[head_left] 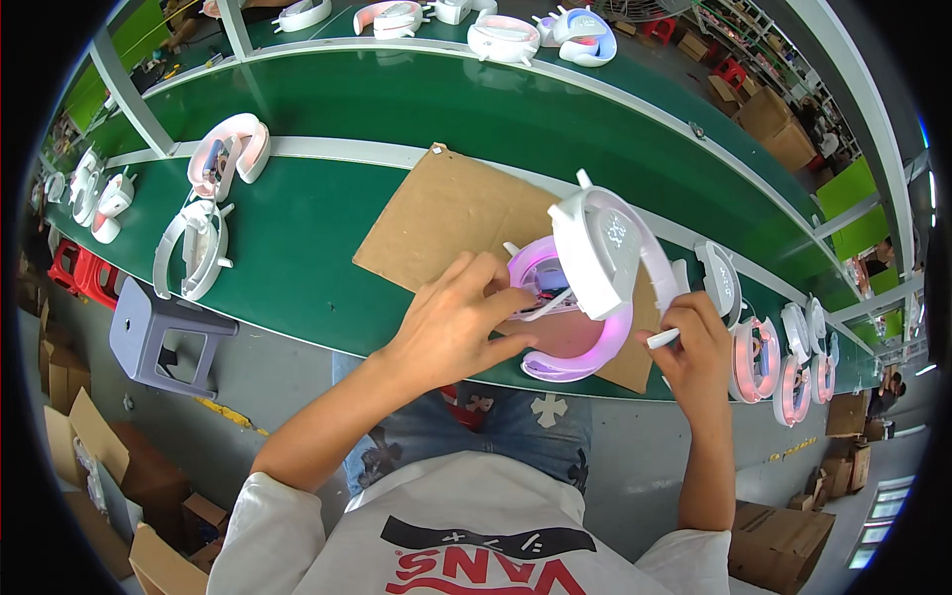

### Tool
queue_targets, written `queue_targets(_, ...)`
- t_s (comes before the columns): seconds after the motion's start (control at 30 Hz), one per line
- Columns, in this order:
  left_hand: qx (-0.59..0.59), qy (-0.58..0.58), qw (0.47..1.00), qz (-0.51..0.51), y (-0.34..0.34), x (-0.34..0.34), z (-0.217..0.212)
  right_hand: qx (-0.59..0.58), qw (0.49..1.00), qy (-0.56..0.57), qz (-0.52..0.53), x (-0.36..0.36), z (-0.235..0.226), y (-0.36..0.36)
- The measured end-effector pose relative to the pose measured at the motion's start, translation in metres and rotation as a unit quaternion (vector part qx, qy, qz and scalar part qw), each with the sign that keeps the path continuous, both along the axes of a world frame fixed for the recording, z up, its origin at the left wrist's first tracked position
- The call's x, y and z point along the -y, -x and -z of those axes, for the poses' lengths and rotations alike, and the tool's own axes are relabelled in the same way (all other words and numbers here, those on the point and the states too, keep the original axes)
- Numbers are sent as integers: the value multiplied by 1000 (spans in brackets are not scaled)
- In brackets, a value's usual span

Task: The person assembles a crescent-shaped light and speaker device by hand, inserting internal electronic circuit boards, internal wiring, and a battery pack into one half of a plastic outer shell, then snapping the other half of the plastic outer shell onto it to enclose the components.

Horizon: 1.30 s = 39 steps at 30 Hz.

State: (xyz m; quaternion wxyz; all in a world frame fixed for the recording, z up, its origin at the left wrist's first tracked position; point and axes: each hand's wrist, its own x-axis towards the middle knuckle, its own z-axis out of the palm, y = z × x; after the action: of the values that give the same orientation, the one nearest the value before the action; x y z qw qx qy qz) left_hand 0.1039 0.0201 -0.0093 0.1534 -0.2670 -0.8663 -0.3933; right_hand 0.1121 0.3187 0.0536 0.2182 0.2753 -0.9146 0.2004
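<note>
In front of me is a U-shaped device housing, glowing pink and purple, with electronic parts and a thin white cable inside. My left hand is closed at its left side, thumb and forefinger at the inner edge; the fingers hide what they grip. A white curved shell with short pegs stands tilted above the housing's far side. Its band runs down to my right hand, whose fingers are closed on it. A narrow white end sticks out from these fingers. Brown cardboard lies under the device.
The green bench holds an opened device at left and several glowing housings at right. More devices sit on the far surface behind a white rail. A grey stool and cardboard boxes stand on the floor.
</note>
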Motion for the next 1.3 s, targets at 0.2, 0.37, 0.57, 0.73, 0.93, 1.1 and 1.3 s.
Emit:
queue_targets(0.2,-98,22,994,-40,8,-3,13,50,991,93,-83,36,-6,6)
queue_targets(0.37,28,-54,998,-4,18,2,6,3,999,38,-32,24,-2,17)
queue_targets(0.57,-1,-20,1000,-19,17,-3,14,-56,997,-47,11,16,4,13)
queue_targets(0.73,-75,5,997,-9,20,-7,17,-32,999,-33,-1,24,4,15)
queue_targets(0.93,83,-44,995,-29,21,-6,7,-53,998,-19,8,24,4,27)
queue_targets(1.1,28,-80,995,60,36,5,18,-40,998,-49,20,17,9,20)
queue_targets(1.3,-3,-17,997,74,39,1,22,-16,998,-33,51,1,23,11)
